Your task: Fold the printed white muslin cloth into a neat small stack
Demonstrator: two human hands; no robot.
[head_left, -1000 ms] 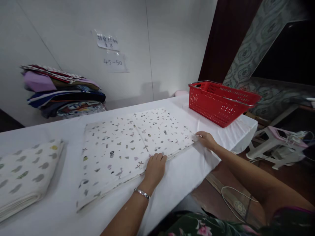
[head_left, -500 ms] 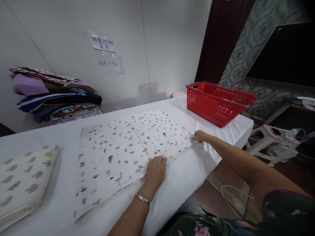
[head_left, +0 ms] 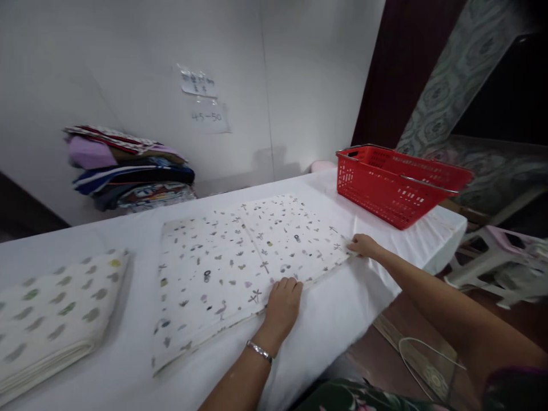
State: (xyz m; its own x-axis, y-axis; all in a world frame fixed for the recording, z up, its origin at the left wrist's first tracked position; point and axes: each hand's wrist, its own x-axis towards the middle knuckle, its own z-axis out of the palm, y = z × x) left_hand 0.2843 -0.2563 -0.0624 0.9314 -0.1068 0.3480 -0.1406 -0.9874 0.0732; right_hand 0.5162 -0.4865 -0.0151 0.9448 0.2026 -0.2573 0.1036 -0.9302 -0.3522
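Note:
A white folded cloth (head_left: 226,268) with small grey, brown and purple motifs lies flat on the white-covered table (head_left: 325,325). At the middle of its near edge, my left hand (head_left: 283,302), with a silver bracelet at the wrist, has its fingers together over the fabric; the thumb is hidden. My right hand (head_left: 363,245) pinches the cloth's near right corner. A crease runs across the cloth between the two hands. To the left sits another thick folded white cloth (head_left: 64,302) with grey, green and yellow spots, apart from both hands.
On the table's right end stands a red plastic basket (head_left: 385,188) with metal handles. A pile of folded textiles (head_left: 132,171) rises behind the table at left. Beyond the right edge are a pink-topped white stool (head_left: 500,257) and a white cable (head_left: 402,354) on the floor.
The camera view has turned slightly left, shifting everything rightward in the picture. Both hands keep their places on the patterned cloth, which looks unchanged.

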